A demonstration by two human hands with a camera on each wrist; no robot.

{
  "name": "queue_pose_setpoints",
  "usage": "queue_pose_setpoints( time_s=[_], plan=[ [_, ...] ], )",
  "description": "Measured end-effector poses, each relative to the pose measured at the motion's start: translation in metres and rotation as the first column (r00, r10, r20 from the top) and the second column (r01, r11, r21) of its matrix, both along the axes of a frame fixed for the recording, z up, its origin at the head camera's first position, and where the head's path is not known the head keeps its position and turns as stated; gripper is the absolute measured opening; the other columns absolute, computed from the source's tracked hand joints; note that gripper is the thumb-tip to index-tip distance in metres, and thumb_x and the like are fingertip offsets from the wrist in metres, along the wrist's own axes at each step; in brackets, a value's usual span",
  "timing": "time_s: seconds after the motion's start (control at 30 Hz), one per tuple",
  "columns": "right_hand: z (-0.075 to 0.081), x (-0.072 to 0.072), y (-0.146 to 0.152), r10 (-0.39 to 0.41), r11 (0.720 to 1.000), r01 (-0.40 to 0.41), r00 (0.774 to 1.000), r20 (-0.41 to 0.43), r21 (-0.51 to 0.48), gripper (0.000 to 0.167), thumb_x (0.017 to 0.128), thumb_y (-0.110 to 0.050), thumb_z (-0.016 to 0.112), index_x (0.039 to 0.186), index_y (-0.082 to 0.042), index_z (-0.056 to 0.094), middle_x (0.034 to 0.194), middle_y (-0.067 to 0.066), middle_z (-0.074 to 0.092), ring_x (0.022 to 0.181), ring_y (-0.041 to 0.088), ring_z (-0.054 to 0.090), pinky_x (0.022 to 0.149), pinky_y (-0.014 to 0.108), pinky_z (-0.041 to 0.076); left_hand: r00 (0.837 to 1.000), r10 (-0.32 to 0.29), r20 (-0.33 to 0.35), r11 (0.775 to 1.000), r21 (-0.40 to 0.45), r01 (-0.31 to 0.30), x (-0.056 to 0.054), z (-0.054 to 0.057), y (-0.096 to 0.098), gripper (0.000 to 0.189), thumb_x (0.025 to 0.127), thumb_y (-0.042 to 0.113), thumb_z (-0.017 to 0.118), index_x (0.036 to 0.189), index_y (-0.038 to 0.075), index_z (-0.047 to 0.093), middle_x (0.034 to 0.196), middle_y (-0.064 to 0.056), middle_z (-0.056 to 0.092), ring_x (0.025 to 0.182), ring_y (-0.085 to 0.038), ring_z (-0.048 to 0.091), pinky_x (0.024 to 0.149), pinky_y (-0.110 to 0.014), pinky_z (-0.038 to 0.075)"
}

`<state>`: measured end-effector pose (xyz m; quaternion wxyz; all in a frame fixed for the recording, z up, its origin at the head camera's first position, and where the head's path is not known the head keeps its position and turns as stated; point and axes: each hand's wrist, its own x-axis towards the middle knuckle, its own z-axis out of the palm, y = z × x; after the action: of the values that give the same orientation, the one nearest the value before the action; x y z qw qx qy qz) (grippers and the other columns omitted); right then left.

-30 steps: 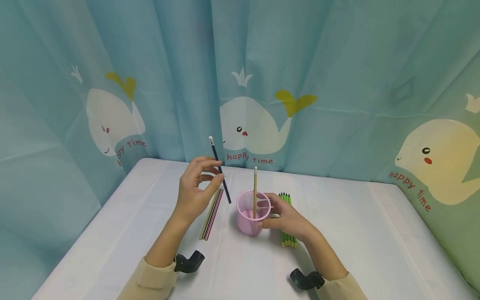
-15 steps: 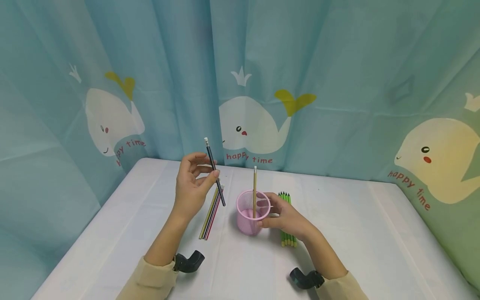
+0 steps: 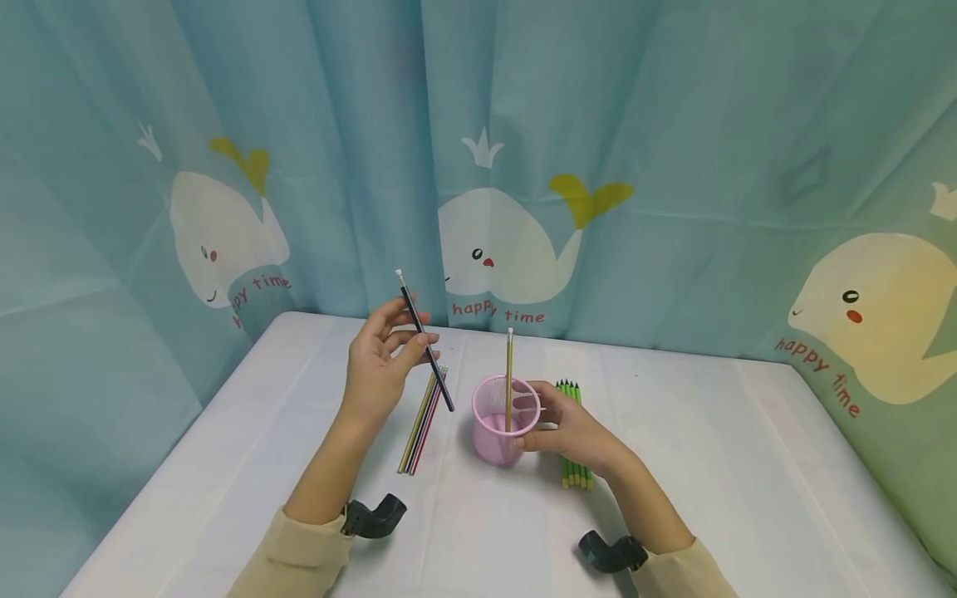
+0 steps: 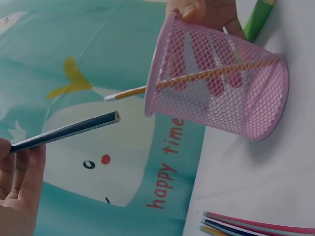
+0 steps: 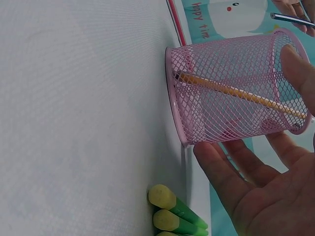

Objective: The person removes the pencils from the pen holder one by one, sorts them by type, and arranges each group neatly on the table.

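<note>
My left hand [image 3: 377, 361] pinches a dark blue pencil [image 3: 440, 380] between thumb and fingertips. The pencil slants in the air left of the cup, white eraser up, and its flat lower end shows in the left wrist view. My right hand [image 3: 571, 432] holds a pink mesh pencil cup [image 3: 493, 448] from its right side, thumb in front and fingers behind. The cup stands upright on the table. Inside it leans one gold pencil [image 3: 509, 374], eraser end sticking out above the rim; the right wrist view shows this pencil [image 5: 236, 92] through the mesh.
Several pencils [image 3: 420, 428] in gold, dark and red lie side by side left of the cup. To its right, partly behind my right hand, lie several green pencils [image 3: 576, 477] with yellow ends. A blue whale-print curtain [image 3: 710, 166] hangs behind the white table [image 3: 710, 457].
My left hand has drawn slightly left and up with the dark blue pencil, moving it a little away from the cup. The right hand and the cup stay put.
</note>
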<state>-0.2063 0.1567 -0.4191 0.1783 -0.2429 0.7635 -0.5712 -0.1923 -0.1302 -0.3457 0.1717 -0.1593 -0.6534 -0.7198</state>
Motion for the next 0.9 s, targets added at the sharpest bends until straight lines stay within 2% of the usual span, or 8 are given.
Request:
queue_pose_setpoints(
  time_s=[0.23,0.37,0.63,0.9],
  plan=[
    [-0.001,0.001,-0.001,-0.004,1.0,0.004,1.0,0.0,0.004,0.071,0.08,-0.017,0.082,0.142,-0.013,0.049,0.135,0.016,0.057,0.126,0.039,0.054,0.109,0.058,0.041,0.991,0.004,0.135,1.0,-0.017,-0.002,-0.001,0.001,-0.008,0.051,0.098,-0.004,0.055,0.145,0.011,0.047,0.125,-0.011,0.058,0.097,-0.016,0.07,0.083,-0.035,0.061],
    [-0.002,0.0,-0.001,-0.006,1.0,0.006,1.0,0.001,0.004,0.07,0.08,-0.017,0.082,0.141,-0.014,0.05,0.136,0.015,0.057,0.126,0.039,0.054,0.109,0.057,0.041,0.981,-0.003,0.192,1.0,-0.012,0.006,-0.002,0.0,-0.013,0.05,0.098,-0.002,0.056,0.145,0.013,0.047,0.127,-0.012,0.057,0.099,-0.018,0.07,0.083,-0.035,0.061],
    [-0.003,-0.001,0.0,-0.002,1.0,0.002,1.0,-0.005,0.005,0.07,0.08,-0.015,0.082,0.142,-0.015,0.049,0.135,0.014,0.057,0.124,0.037,0.056,0.108,0.055,0.042,0.965,-0.046,0.257,0.999,-0.012,0.051,-0.003,-0.002,-0.021,0.049,0.097,-0.003,0.056,0.144,0.01,0.045,0.129,-0.016,0.056,0.099,-0.021,0.07,0.084,-0.038,0.061],
    [-0.003,-0.001,0.0,0.004,1.0,-0.004,1.0,-0.015,-0.007,0.069,0.08,-0.016,0.082,0.141,-0.013,0.049,0.134,0.014,0.058,0.123,0.037,0.056,0.107,0.055,0.043,0.941,-0.065,0.331,0.99,-0.095,0.102,-0.008,-0.008,-0.023,0.05,0.096,-0.001,0.057,0.144,0.008,0.045,0.128,-0.016,0.057,0.096,-0.015,0.07,0.083,-0.036,0.062]
  ],
)
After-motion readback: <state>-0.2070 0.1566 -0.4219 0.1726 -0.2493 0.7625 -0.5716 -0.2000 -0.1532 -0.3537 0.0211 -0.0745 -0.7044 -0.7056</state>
